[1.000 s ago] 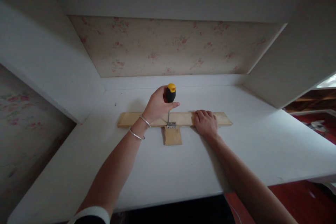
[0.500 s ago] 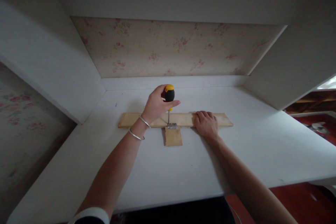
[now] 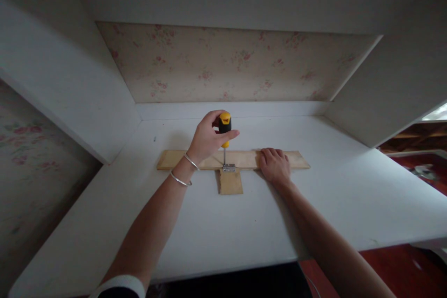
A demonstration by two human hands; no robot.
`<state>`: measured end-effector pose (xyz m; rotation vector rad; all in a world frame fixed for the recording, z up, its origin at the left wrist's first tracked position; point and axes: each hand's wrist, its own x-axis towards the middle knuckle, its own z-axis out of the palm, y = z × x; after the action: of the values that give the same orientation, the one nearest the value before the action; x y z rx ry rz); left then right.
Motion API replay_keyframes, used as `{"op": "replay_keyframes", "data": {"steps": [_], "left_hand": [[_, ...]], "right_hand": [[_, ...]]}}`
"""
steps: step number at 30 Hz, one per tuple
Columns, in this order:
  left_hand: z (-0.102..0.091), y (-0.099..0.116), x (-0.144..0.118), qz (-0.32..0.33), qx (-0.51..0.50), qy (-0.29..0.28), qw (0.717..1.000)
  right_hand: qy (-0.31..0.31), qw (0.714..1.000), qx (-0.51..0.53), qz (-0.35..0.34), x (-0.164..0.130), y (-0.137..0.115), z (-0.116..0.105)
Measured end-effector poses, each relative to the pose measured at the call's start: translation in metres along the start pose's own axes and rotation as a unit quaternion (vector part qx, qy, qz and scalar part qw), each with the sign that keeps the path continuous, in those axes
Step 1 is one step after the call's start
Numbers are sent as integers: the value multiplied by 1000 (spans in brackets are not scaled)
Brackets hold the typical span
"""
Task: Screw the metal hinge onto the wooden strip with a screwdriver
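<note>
My left hand [image 3: 206, 139], centre of the frame: clenched around the black-and-yellow handle of a screwdriver [image 3: 225, 131], thumb lying across the handle's front, fingers wrapped behind it. Two thin metal bangles [image 3: 185, 170] sit on that wrist. Screwdriver: upright, yellow cap uppermost, metal shaft running straight down, tip set on a small metal hinge [image 3: 228, 167] just below centre. Hinge: lies across the joint between a long wooden strip [image 3: 244, 159] and a small wooden block [image 3: 231, 181]; whether a screw sits under the tip is too small to tell. Long wooden strip: flat on the surface, running left to right across the middle of the frame. Small wooden block: butted against the strip's near edge, directly below the hinge. My right hand [image 3: 275, 165], right of centre: grasping nothing, palm down and pressed flat on the strip, fingers curled over its far edge. White desk [image 3: 216, 228]: carries all of the above, fills the lower half of the frame. Floral wallpaper [image 3: 226, 63]: upper centre, behind the desk. White side panels [image 3: 63, 79]: upper left and upper right, flanking the recess.
</note>
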<state>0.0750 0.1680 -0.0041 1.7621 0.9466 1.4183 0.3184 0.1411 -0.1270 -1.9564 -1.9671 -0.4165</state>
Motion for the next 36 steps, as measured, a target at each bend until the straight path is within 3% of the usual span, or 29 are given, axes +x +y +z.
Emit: {"op": "replay_keyframes", "data": {"steps": [2, 7, 10, 13, 18, 20, 23, 27, 29, 36], "left_hand": [[2, 0, -1, 8, 14, 18, 1000], [3, 4, -4, -10, -128, -104, 986], [2, 6, -5, -17, -173, -125, 977], [2, 4, -3, 1, -127, -89, 988], [3, 3, -2, 51, 31, 49, 997], [3, 4, -2, 69, 60, 58, 994], [3, 6, -2, 67, 25, 11, 997], [-4, 7, -2, 33, -54, -105, 992], [-6, 7, -2, 27, -62, -135, 989], [6, 4, -3, 70, 56, 7, 996]], "right_hand": [[3, 1000, 0, -1, 0, 0, 0], [-1, 1000, 1, -2, 0, 0, 1], [1, 1000, 0, -1, 0, 0, 1], [0, 1000, -2, -1, 0, 0, 1], [2, 1000, -2, -2, 0, 0, 1], [1, 1000, -2, -2, -1, 0, 1], [3, 1000, -1, -2, -1, 1, 2], [3, 1000, 1, 1, 0, 2, 2], [2, 1000, 1, 1, 0, 2, 2], [-6, 1000, 5, 3, 1, 1, 0]]}}
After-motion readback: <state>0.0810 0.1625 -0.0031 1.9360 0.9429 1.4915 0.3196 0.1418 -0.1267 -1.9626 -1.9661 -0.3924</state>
